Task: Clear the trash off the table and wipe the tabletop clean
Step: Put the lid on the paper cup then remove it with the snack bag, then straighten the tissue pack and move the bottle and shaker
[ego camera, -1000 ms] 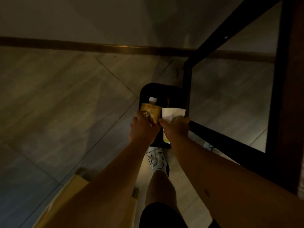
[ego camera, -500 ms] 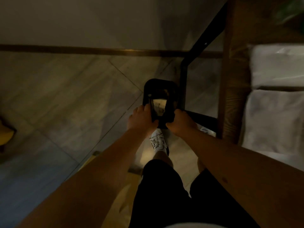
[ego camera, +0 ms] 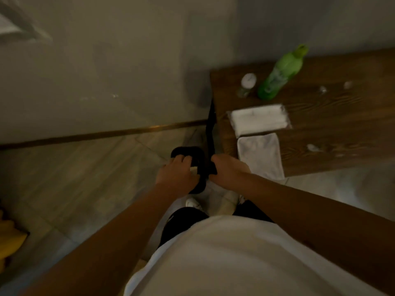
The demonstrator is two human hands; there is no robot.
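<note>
A black trash bin [ego camera: 193,153] stands on the floor beside the table leg. My left hand [ego camera: 176,173] grips its left rim and my right hand [ego camera: 227,170] grips its right rim; a pale scrap shows inside between them. On the wooden table [ego camera: 320,116] at the right lie a white cloth [ego camera: 260,154] at the near edge, a white tissue pack [ego camera: 259,119], a green bottle [ego camera: 280,73], a small clear bottle with a white cap [ego camera: 248,82], and small white scraps [ego camera: 313,147].
A black metal table leg [ego camera: 210,129] runs down right next to the bin. The wall with a brown baseboard [ego camera: 96,135] is behind. A yellow object [ego camera: 10,242] sits at the lower left edge. My shoes are on the tiled floor below the bin.
The view has swung up and right, bringing the tabletop into sight. A second ago my hands held a bottle and a paper over the bin; now both hands grip the bin's rim.
</note>
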